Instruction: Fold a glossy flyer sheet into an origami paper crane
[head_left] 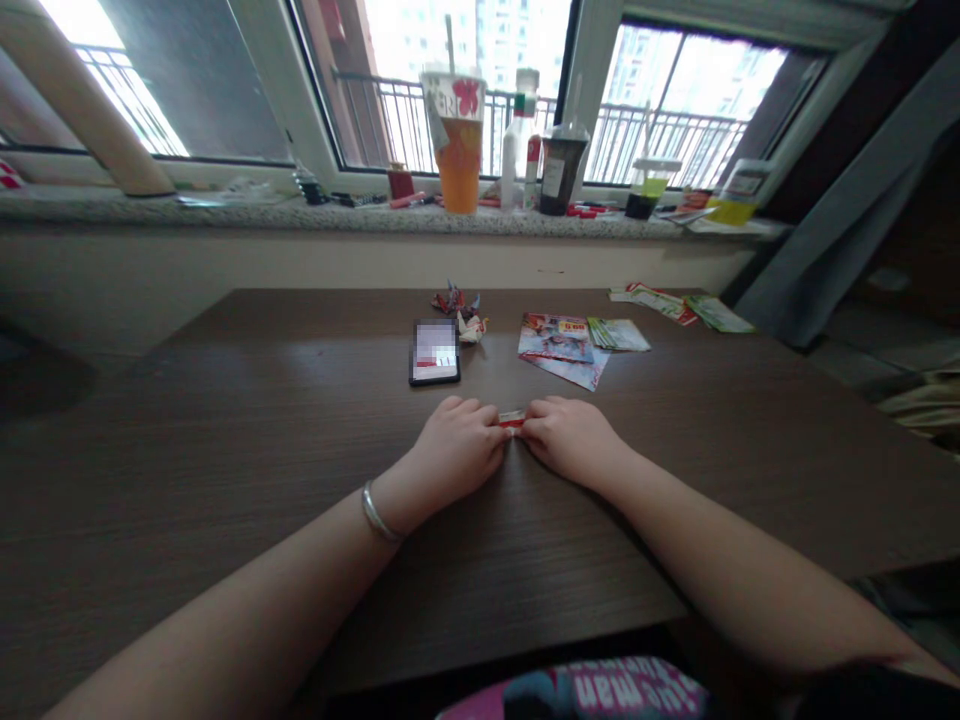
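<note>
Between my two hands lies a small strip of red and white paper (512, 419), mostly covered by my fingers. My left hand (463, 445), with a silver bangle at the wrist, is closed with its fingertips pressed on the strip's left end. From the other side, my right hand (571, 438) pinches the right end. Both hands rest low on the brown table (300, 470). A phone (435, 352) with a lit, blurred screen lies just beyond my left hand. Folded paper shapes (471, 326) sit behind it.
Colourful leaflets (556, 338) and green-white paper sheets (619, 334) lie beyond my right hand. More printed slips (664, 303) are at the table's far right. On the windowsill (300, 213) stand a large orange drink cup (459, 160), a dark cup (561, 172) and bottles (514, 160).
</note>
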